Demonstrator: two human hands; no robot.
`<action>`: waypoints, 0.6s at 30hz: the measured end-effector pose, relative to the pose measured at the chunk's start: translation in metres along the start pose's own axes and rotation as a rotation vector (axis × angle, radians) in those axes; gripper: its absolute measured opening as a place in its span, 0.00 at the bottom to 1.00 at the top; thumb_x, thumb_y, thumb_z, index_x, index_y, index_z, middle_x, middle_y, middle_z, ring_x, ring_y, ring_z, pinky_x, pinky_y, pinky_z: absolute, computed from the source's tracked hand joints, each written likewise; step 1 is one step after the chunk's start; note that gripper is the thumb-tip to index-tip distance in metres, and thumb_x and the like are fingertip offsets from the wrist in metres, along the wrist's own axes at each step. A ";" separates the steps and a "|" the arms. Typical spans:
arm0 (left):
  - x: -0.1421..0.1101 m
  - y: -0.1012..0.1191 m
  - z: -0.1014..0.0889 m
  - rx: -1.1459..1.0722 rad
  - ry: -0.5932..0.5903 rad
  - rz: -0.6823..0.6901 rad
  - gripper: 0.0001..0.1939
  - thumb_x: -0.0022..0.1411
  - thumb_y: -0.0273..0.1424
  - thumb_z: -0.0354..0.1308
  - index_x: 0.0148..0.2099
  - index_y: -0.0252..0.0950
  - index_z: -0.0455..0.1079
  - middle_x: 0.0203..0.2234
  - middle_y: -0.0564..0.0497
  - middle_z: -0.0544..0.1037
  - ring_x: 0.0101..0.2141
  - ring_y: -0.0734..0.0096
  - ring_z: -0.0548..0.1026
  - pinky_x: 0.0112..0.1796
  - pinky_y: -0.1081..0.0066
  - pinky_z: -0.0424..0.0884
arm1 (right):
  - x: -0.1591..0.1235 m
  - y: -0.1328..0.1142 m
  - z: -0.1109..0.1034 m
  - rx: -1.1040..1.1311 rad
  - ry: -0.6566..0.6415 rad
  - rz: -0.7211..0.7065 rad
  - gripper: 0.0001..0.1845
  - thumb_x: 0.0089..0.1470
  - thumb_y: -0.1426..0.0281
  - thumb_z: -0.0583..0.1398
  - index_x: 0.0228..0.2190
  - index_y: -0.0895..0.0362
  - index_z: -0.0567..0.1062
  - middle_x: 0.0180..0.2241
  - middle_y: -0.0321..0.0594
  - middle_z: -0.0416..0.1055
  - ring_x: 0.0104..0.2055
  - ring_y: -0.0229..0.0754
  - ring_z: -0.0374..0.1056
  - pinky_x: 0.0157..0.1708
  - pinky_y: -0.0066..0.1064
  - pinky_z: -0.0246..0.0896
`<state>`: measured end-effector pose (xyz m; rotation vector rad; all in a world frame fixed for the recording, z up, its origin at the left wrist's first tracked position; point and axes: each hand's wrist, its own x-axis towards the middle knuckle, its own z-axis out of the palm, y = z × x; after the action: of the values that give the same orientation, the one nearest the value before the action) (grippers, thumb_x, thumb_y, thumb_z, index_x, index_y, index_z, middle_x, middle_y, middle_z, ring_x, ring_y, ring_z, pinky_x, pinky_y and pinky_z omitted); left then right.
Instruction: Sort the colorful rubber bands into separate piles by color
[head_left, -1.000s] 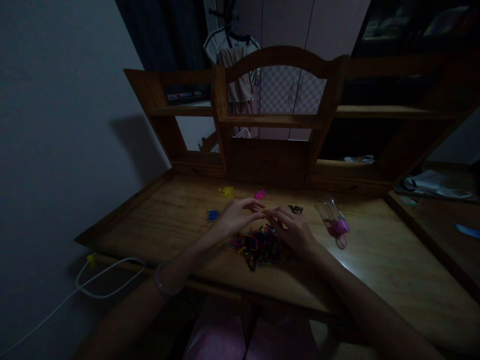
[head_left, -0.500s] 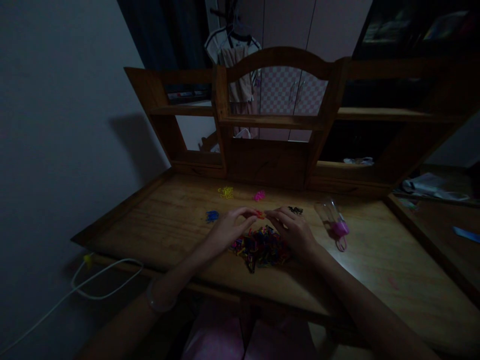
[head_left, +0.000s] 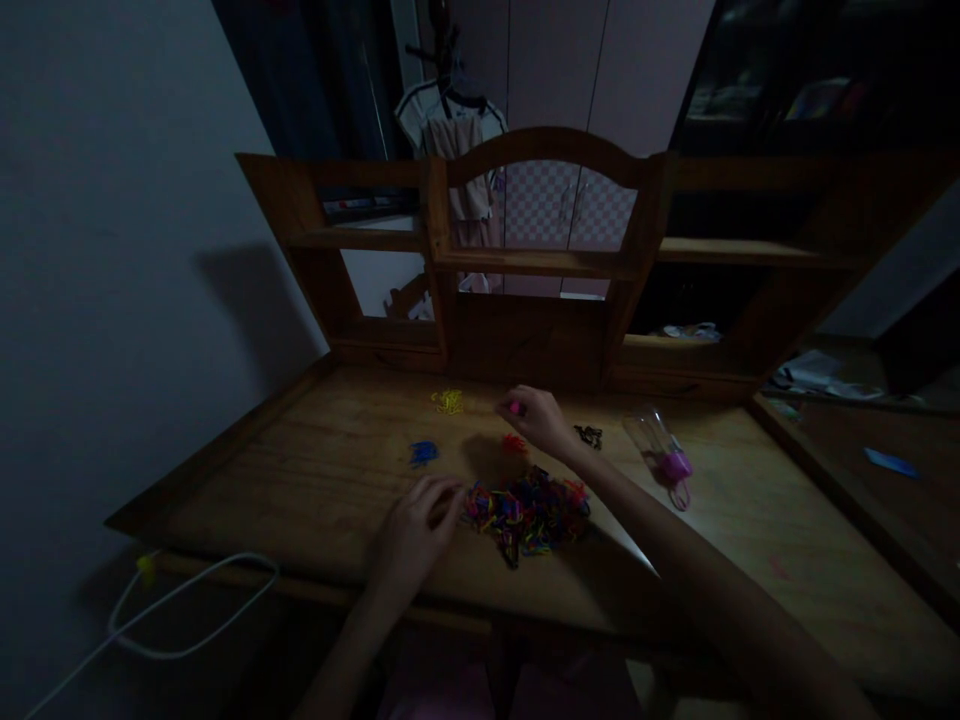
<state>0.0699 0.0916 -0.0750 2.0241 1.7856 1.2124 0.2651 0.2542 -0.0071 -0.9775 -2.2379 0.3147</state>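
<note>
A mixed heap of thin, clip-like coloured plastic pieces (head_left: 536, 510) lies on the wooden desk. At its left edge is my left hand (head_left: 420, 520), fingers curled with thumb and forefinger tips close together; whatever they pinch is too small to make out. My right hand (head_left: 536, 415) reaches past the heap, fingertips pinched over a pink spot (head_left: 515, 407) where the small pink pile lies; what it holds is hidden. Sorted by colour, a red pile (head_left: 514, 443), a blue pile (head_left: 423, 453), a yellow pile (head_left: 448, 402) and a black pile (head_left: 589, 436) surround the heap.
A clear bottle with a pink cap and loop (head_left: 676, 466) lies on the right of the desk (head_left: 300, 480). Wooden shelves (head_left: 540, 262) rise along the back edge. A white cable (head_left: 187, 655) hangs at the front left.
My hands have parted from above the red pile. The right one went back to the pink pile; the left came down to the heap's left edge. The view tilted slightly.
</note>
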 end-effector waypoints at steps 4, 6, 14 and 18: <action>0.000 0.000 0.000 0.020 0.061 -0.015 0.07 0.67 0.33 0.53 0.44 0.41 0.72 0.41 0.50 0.75 0.43 0.66 0.74 0.46 0.66 0.71 | 0.051 -0.010 0.036 -0.018 -0.048 0.021 0.08 0.57 0.69 0.59 0.34 0.55 0.79 0.34 0.40 0.77 0.35 0.40 0.71 0.32 0.26 0.57; 0.000 0.003 0.000 0.081 0.102 0.012 0.07 0.67 0.31 0.53 0.43 0.40 0.71 0.40 0.49 0.75 0.43 0.64 0.73 0.46 0.63 0.70 | 0.067 -0.011 0.053 -0.020 -0.081 0.040 0.07 0.55 0.69 0.61 0.33 0.54 0.80 0.33 0.40 0.77 0.35 0.41 0.72 0.31 0.26 0.57; -0.002 0.016 0.000 0.251 0.095 0.097 0.09 0.66 0.24 0.50 0.44 0.38 0.70 0.39 0.48 0.74 0.43 0.62 0.71 0.46 0.61 0.70 | 0.073 -0.011 0.033 0.007 -0.083 0.029 0.11 0.60 0.66 0.57 0.37 0.57 0.79 0.35 0.42 0.77 0.35 0.40 0.71 0.33 0.26 0.59; -0.003 0.018 0.001 0.288 0.015 0.108 0.09 0.66 0.23 0.50 0.45 0.38 0.69 0.41 0.48 0.73 0.45 0.63 0.70 0.47 0.62 0.69 | 0.031 -0.017 -0.015 0.022 -0.056 -0.054 0.11 0.60 0.68 0.57 0.38 0.57 0.78 0.36 0.41 0.75 0.36 0.38 0.69 0.35 0.25 0.58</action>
<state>0.0846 0.0843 -0.0660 2.2974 1.9800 1.0502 0.2505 0.2645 0.0269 -0.9058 -2.3025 0.3458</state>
